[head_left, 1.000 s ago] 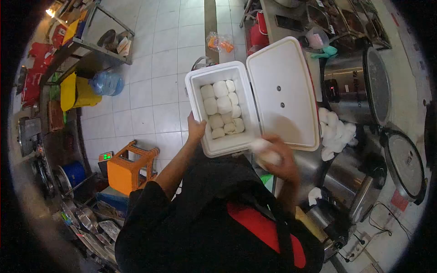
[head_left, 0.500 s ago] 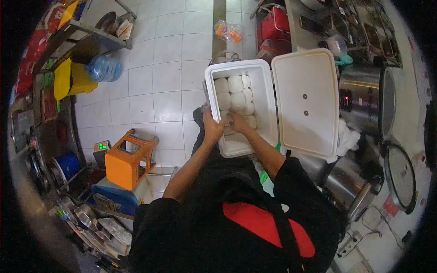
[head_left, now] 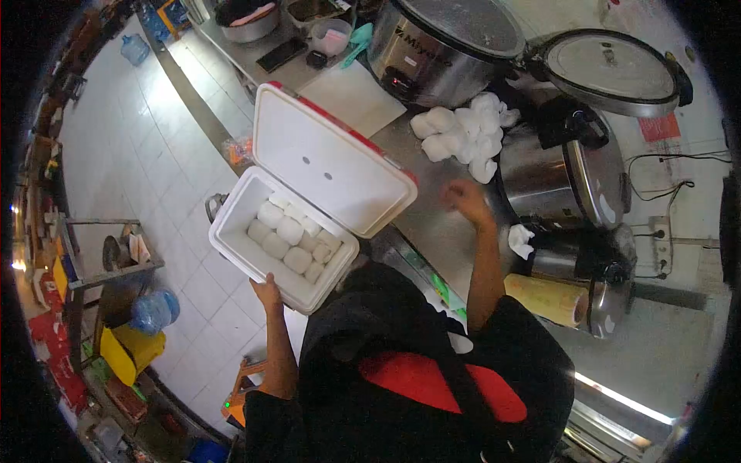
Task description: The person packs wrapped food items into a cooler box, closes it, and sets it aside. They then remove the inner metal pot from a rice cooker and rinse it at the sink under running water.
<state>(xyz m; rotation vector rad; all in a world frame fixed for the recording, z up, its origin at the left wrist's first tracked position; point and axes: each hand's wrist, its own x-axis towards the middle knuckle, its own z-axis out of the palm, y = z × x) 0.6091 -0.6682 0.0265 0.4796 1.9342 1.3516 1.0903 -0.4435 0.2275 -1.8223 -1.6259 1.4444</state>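
A white cooler box with its hinged lid raised stands in front of me, slightly turned. Rounded white bundles lie packed side by side inside; what they are made of I cannot make out. My left hand grips the near rim of the cooler, thumb over the edge. Over the steel counter, my right hand hovers with loosely bent fingers and nothing visible in it. Just beyond it is a pile of white bundles, which it does not touch. A smaller white piece lies near the right forearm.
A large steel cooker stands at the back of the counter, its round lid tilted open. More steel pots line the wall. A phone and cutting board lie left. A water jug is on the floor.
My view has swung right toward the counter. My right hand has left the cooler's inside and moved over the counter. My left hand stays at the cooler, now on its near rim.
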